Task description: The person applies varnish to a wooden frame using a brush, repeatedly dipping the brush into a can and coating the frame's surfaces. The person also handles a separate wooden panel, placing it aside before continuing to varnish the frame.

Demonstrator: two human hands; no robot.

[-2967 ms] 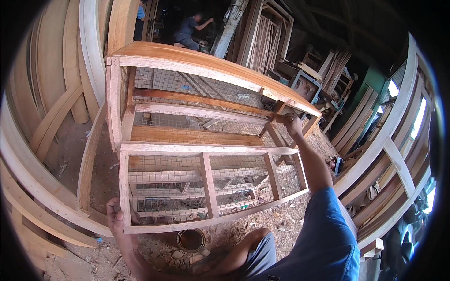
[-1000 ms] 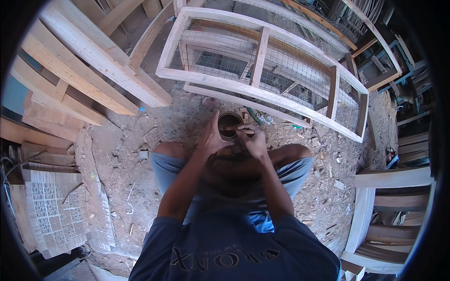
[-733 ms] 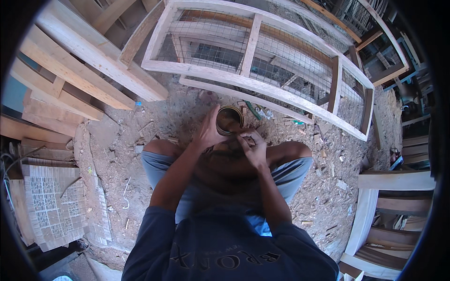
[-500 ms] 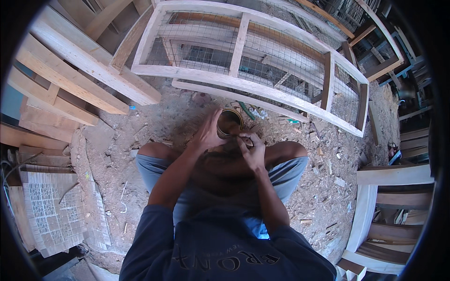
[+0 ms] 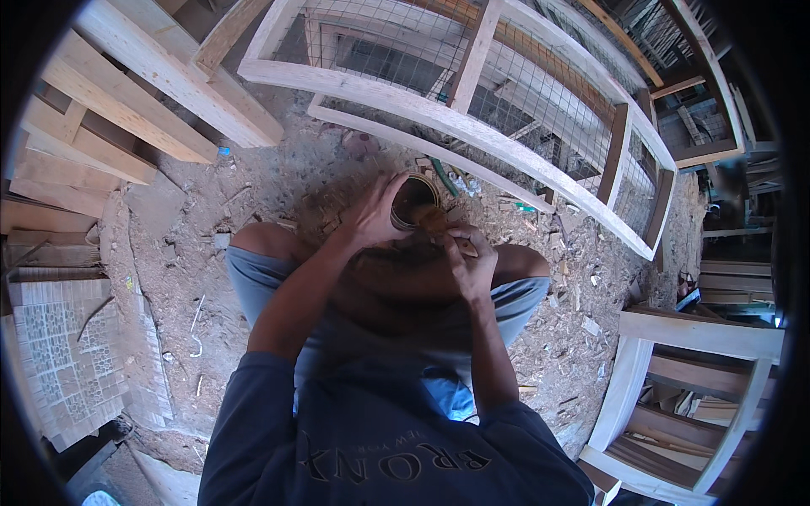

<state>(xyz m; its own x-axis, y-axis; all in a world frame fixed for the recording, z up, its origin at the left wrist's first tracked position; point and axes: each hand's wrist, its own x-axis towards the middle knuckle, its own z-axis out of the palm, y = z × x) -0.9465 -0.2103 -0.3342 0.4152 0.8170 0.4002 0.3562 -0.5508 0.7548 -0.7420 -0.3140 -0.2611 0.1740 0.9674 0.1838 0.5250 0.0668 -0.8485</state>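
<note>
An open round can [image 5: 414, 193] with a dark inside is gripped around its left side by my left hand [image 5: 379, 214]. My right hand [image 5: 471, 260] is closed around the handle of a paintbrush [image 5: 433, 222]. The brush's brown bristles are at the can's near right rim; whether they touch it I cannot tell. Both hands are in front of my crossed legs. What the can contains is too dark to make out.
Beyond the can stands a pale wooden frame with wire mesh [image 5: 460, 110]. Planks and frame pieces [image 5: 169, 80] lean at the far left. More wooden frames [image 5: 620, 396] lie at the right. Wood chips litter the dirt floor [image 5: 181, 253].
The paintbrush has come up from inside the can to its near right rim. My right hand has shifted slightly right, while my left still grips the can. The whole view has shifted somewhat.
</note>
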